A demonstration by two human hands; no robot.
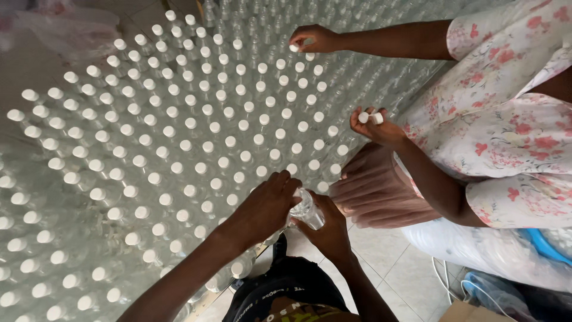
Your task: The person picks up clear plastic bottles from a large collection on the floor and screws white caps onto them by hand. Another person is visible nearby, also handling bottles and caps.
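**Two pairs of hands at a field of capped bottles**

A great mass of clear plastic bottles (179, 137) with white caps fills the view from nine o'clock round to one o'clock, packed in close diagonal rows; toward twelve and one o'clock the bottles stand uncapped. At three o'clock a co-worker in a pale floral garment (506, 113) leans in; below it, at four to five o'clock, lie a white sack (476, 250) and a blue item (545, 247) on the tiled floor (405, 274).

The person's own arms rise from six o'clock; the left hand (265, 206) is curled over the top of a single clear bottle (308, 210), fingers closed about its neck, while the right hand (329, 229) grips the same bottle from beneath, at the near edge of the mass; whether that bottle is capped cannot be told.

The co-worker's far hand (316, 39), at twelve o'clock, pinches a white cap (294, 48) just above a bottle; the near hand (381, 128), at two o'clock, holds two loose white caps (369, 117) at its fingertips.
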